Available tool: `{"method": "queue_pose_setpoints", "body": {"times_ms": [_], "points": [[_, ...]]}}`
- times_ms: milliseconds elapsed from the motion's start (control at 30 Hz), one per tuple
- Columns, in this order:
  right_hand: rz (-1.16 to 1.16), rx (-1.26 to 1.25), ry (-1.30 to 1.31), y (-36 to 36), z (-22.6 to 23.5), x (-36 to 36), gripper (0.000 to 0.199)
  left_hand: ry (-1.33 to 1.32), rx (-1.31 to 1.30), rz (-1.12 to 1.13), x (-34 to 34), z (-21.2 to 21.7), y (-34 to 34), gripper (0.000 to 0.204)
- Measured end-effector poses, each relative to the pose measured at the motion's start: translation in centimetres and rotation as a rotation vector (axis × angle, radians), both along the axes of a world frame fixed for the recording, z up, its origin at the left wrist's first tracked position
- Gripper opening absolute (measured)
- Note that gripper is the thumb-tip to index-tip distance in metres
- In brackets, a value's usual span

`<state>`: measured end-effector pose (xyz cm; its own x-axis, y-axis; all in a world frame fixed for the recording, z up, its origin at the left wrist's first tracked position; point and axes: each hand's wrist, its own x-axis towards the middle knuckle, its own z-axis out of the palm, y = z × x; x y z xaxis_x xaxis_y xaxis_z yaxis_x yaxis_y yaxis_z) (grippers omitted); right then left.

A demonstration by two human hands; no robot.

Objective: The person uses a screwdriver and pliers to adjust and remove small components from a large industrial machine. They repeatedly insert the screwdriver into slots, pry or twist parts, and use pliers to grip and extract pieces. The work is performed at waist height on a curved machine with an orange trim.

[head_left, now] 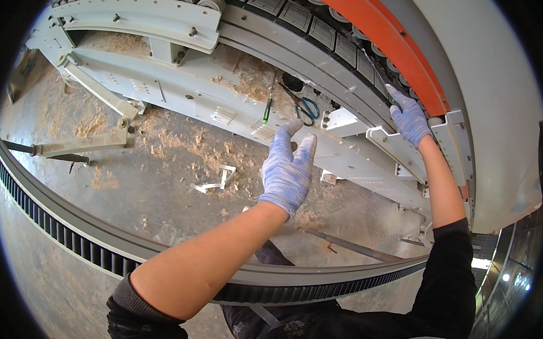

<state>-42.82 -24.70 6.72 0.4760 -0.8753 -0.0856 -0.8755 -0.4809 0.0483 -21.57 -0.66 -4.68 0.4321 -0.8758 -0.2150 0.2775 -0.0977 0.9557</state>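
My left hand (288, 172), in a blue-and-white knit glove, is in the air with its fingers apart and nothing in it. Just past its fingertips, a green-handled screwdriver (268, 107) and blue-handled scissors (308, 111) lie on the white machine frame (209, 106). At the curved track, my right hand (411, 118), gloved alike, points forward beside the orange guard (392, 31). A thin metal rod (370, 63) runs from its fingertips along the dark track plates (322, 34). The right hand seems closed on the rod; its palm is hidden.
Wood shavings (169, 149) litter the floor and the frame. A curved rail with black ribbing (64, 233) crosses in front of my body. Bent white strips (219, 179) and a metal bar (352, 245) lie on the floor. A jointed bracket (95, 95) stands at the left.
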Motion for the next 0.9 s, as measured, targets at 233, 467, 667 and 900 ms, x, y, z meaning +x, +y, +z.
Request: {"method": "queue_pose_setpoints", "body": {"times_ms": [233, 467, 667, 900], "points": [[0.061, 0.043, -0.288, -0.4, -0.7, -0.7, 0.051, -0.008, 0.013, 0.014, 0.0, 0.1, 0.0, 0.041], [0.087, -0.051, -0.243, -2.1, -2.2, 0.6, 0.051, -0.029, 0.026, 0.009, 0.1, 0.2, -0.1, 0.042], [0.077, 0.005, -0.16, -1.6, -0.7, 2.4, 0.05, -0.035, 0.022, 0.0, 0.2, 0.4, 0.0, 0.043], [0.063, 0.074, -0.132, -0.3, 0.7, 4.5, 0.053, 0.031, 0.032, -0.048, 0.4, 1.0, 0.1, 0.041]]}}
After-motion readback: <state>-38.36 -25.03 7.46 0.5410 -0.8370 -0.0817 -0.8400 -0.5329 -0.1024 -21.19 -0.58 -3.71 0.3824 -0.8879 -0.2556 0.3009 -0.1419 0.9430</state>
